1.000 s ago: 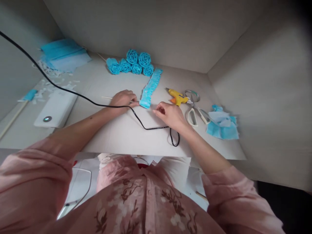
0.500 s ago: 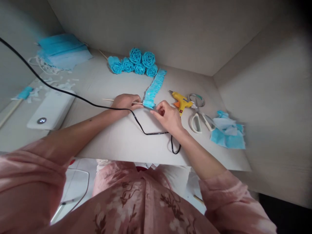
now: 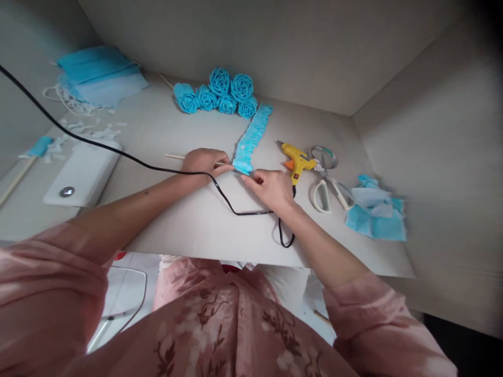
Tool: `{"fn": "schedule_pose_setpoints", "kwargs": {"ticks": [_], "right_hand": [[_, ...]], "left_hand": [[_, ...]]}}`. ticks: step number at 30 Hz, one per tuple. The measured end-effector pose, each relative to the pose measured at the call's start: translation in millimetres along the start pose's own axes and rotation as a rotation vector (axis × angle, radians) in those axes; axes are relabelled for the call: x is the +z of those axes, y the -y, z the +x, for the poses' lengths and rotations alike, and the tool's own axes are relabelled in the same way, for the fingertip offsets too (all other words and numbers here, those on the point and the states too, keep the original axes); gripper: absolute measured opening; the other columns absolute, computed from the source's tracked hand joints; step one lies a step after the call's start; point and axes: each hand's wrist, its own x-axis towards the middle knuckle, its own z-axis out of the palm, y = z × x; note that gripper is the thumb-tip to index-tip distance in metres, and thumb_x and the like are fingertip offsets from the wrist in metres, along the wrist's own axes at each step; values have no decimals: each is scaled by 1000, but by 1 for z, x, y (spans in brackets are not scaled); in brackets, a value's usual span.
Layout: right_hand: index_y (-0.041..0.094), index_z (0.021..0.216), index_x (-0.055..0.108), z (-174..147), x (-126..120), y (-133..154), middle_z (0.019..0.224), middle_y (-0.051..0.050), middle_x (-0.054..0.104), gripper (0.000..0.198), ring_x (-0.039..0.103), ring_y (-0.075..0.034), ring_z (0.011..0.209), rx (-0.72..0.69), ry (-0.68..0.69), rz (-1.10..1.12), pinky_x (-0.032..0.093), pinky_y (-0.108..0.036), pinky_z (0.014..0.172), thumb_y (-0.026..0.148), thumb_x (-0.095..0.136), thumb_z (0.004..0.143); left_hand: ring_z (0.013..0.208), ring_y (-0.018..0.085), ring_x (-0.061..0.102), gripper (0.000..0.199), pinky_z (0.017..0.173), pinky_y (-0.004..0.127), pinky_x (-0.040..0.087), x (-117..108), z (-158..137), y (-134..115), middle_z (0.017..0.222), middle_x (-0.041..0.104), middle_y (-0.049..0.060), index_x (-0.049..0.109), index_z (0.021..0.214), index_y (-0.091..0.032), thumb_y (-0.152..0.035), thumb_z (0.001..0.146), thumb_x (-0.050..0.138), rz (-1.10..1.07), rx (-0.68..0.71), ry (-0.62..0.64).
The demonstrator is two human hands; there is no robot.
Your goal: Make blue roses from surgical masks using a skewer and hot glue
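Observation:
A thin wooden stick (image 3: 174,156) runs through my left hand (image 3: 206,161), whose fingers are closed around it. At the stick's right end lies the near end of a gathered blue strip (image 3: 251,139), which stretches away over the table toward several rolled blue flowers (image 3: 228,91). My right hand (image 3: 271,186) is at the strip's near end, thumb and forefinger pinched at its lower right edge. How much of the strip lies between those fingers is hard to see. A yellow glue gun (image 3: 297,159) rests just right of my right hand.
Scissors (image 3: 321,196) and blue-white fabric pieces (image 3: 375,212) lie at the right. A black cord (image 3: 129,158) crosses over my left forearm. At the left are a white power bank (image 3: 84,175), stacked face masks (image 3: 100,76), white scraps and a stick with blue material (image 3: 40,146).
My right thumb and forefinger have closed in on the strip's near end. My left hand stays on the stick. The view has shifted slightly.

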Motion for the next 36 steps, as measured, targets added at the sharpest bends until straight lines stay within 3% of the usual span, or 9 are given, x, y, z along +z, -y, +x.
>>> {"fn": "schedule_pose_setpoints", "kwargs": {"ticks": [14,36], "right_hand": [[20,70,74,4,2,2,58,-2,61,52,50,-16,59,8,9,-9,22,-31,57,55,53,101],[21,74,76,-1,-2,3,65,-2,68,43,57,-17,63,-5,1,0,24,-31,58,51,56,98]], "left_hand": [[96,20,70,30,75,27,39,4,0,2,105,80,4,79,104,-22,-45,99,61,-35,-1,-8],[79,17,64,33,65,27,35,8,1,4,89,79,1,81,91,-24,-52,91,63,-181,-54,-65]]}}
